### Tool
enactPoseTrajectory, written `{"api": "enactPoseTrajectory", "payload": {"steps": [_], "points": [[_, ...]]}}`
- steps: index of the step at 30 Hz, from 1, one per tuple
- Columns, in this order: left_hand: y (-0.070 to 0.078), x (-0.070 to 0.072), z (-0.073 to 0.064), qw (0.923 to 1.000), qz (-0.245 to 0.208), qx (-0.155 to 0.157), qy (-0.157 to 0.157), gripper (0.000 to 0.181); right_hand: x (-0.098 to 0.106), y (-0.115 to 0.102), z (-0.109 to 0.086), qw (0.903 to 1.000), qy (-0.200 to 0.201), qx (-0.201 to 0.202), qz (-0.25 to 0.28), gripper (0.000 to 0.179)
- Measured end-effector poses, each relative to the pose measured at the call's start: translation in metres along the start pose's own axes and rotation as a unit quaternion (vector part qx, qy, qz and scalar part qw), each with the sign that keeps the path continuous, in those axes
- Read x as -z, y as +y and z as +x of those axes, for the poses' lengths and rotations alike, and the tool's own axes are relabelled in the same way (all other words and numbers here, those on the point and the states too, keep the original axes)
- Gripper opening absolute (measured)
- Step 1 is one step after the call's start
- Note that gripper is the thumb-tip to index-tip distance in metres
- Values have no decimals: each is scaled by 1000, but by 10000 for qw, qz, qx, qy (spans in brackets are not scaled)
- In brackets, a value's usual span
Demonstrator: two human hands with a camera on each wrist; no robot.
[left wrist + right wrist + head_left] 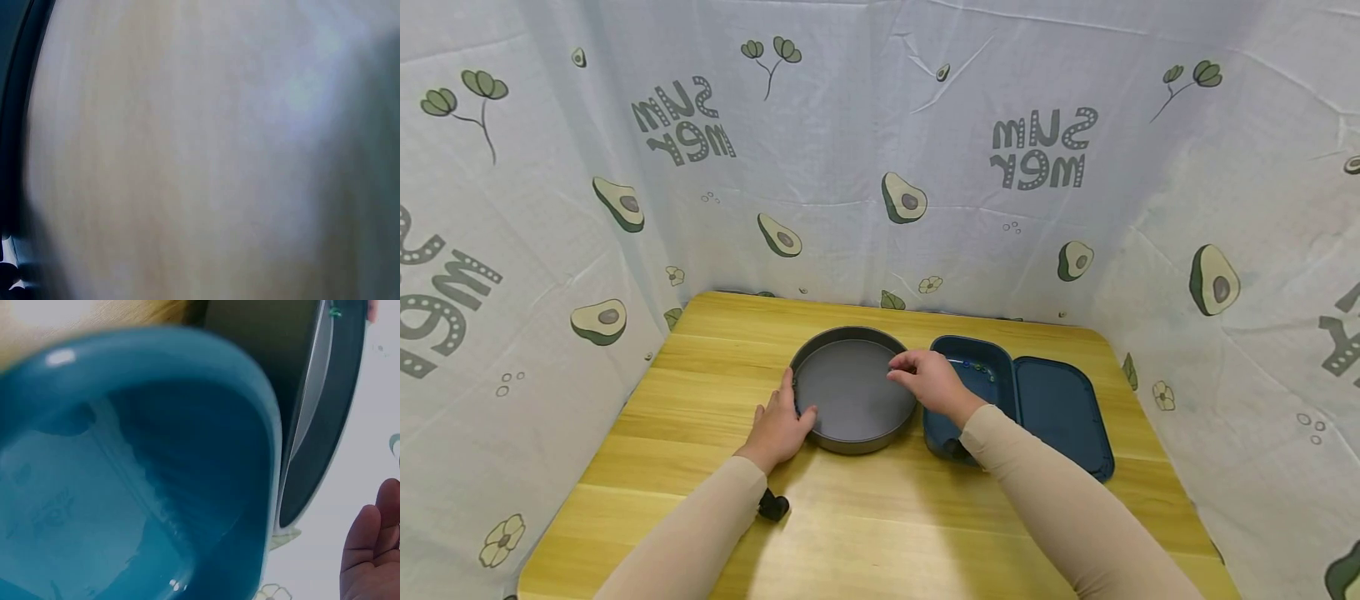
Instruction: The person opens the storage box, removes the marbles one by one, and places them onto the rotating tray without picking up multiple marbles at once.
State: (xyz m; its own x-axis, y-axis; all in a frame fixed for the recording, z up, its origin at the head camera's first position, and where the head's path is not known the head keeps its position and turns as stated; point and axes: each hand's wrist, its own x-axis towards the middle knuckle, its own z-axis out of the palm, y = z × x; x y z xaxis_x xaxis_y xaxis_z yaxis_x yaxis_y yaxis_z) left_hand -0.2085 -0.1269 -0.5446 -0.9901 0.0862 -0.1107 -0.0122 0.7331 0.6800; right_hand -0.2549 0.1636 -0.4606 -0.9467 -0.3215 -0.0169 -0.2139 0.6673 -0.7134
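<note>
A round dark grey pan (853,392) stands on the table. My left hand (778,429) rests against its left side, index finger and thumb spread along the rim. My right hand (928,383) hovers over the pan's right edge, thumb and fingertips close together; whether something small is between them cannot be told. Under the right wrist lies an open blue box (1006,392) with several small shiny beads (977,367) in it. A tiny green piece (335,312) shows at the pan's inner wall in the right wrist view.
The box's flat blue lid (1060,408) lies open to the right. A wooden table (700,375) carries everything, with patterned white cloth (835,150) hung behind and at both sides. The left wrist view mostly shows blurred tabletop.
</note>
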Motion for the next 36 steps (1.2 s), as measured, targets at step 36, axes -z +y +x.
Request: {"api": "enactPoseTrajectory", "payload": {"steps": [36], "points": [[0, -1, 1, 10000, -26, 53, 24, 93, -15, -6, 2, 9994, -282, 139, 165, 30]]}}
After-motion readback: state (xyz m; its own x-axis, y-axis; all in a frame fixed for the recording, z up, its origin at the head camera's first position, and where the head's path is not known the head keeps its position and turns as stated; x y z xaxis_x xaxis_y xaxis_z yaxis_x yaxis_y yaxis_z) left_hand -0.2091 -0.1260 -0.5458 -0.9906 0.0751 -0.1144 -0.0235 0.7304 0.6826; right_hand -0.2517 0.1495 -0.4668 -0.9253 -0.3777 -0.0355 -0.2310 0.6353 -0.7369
